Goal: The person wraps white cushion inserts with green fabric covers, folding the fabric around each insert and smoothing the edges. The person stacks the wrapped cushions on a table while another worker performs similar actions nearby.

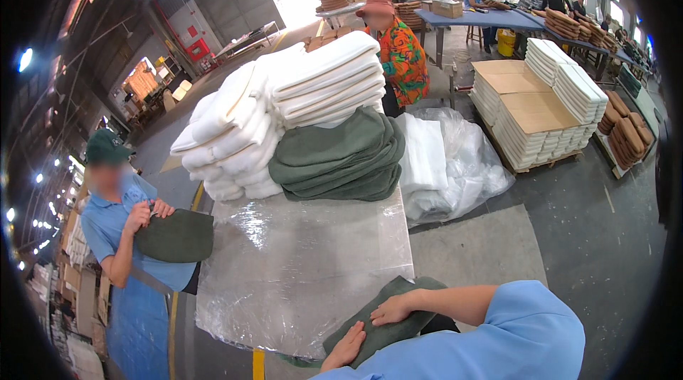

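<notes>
A dark green fabric cushion cover [388, 337] lies at the near edge of the plastic-covered table [306, 252], close in front of me. My left hand [346, 346] rests on its left part with the fingers stretched out. Flat on the upper middle of the cover lies my right hand [393, 310], its fingers extended. Both palms face down, and their undersides are hidden. Farther back on the table sits a pile of green covers [338, 156]. Behind it rise stacks of folded white padding [327, 81].
At left a co-worker in a blue shirt [146, 188] holds a green cushion [176, 236]. Another person in a patterned orange top [405, 60] is behind the stacks. A clear plastic bag [473, 166] and a pallet of white pads [541, 131] stand right.
</notes>
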The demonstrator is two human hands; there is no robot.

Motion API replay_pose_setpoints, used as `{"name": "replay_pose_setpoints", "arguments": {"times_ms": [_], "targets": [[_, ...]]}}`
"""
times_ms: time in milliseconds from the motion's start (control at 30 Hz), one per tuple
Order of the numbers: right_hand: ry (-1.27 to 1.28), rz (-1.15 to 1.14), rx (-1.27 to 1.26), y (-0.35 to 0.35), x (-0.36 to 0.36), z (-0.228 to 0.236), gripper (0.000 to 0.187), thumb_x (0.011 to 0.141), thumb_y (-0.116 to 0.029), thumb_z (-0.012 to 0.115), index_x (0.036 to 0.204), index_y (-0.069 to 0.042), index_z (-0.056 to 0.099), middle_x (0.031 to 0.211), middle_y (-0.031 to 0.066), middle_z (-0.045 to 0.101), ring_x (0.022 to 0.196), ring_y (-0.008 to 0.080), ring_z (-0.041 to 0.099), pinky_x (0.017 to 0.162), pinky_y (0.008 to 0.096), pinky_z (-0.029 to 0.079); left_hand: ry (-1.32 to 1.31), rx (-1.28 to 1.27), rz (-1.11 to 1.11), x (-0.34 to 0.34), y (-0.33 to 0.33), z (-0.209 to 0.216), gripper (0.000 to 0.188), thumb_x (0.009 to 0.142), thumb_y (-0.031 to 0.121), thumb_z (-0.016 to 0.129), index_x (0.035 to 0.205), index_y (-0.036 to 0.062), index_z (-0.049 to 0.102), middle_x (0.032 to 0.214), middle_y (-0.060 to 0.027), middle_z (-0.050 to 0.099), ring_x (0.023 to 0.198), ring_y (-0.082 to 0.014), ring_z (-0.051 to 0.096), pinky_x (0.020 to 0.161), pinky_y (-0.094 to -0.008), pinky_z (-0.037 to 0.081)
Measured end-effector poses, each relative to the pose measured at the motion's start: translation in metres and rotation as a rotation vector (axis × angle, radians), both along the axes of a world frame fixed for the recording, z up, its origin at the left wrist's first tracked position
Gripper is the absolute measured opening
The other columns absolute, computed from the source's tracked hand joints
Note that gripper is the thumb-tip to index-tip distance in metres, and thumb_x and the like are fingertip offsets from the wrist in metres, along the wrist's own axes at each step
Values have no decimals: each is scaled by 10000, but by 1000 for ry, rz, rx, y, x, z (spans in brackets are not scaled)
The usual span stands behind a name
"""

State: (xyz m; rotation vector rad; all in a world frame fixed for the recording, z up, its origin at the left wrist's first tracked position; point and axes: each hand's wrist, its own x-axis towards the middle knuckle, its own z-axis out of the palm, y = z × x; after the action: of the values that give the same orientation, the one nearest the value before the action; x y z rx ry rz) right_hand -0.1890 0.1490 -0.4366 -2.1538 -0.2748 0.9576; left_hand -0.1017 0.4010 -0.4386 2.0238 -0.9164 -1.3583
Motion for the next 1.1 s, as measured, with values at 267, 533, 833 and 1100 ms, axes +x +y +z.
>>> {"name": "replay_pose_setpoints", "arguments": {"times_ms": [267,533,833,1100], "targets": [[-30,-250,-16,-77,-30,-12,618,1081,-549,432,1493,-116,587,1467,183,630,1352,384,583,1141,476,434,-56,-8,360,14,68,3,604,1121,384,478,1601,22,418,1653,-161,435,1542,-299,387,1278,-404,289],[160,-889,144,-108,-101,32,513,1059,-498,568,1372,-120,716,1423,145,673,1317,305,620,1136,414,444,-49,41,782,-7,92,-10,596,1112,380,500,1586,25,437,1625,-155,465,1508,-298,425,1257,-412,322],[61,-1243,462,-71,-122,19,418,1046,-392,635,1334,-112,751,1646,120,463,1484,272,446,1224,388,332,74,-35,901,-5,71,-22,586,1102,377,526,1569,28,458,1594,-148,499,1470,-296,467,1232,-420,359],[253,-1425,488,-64,-127,28,659,993,-439,706,1516,-66,558,1451,152,604,1249,299,634,972,457,571,266,-174,1048,-8,79,-18,578,1093,373,549,1554,31,477,1566,-142,529,1436,-295,505,1211,-428,392]]}}
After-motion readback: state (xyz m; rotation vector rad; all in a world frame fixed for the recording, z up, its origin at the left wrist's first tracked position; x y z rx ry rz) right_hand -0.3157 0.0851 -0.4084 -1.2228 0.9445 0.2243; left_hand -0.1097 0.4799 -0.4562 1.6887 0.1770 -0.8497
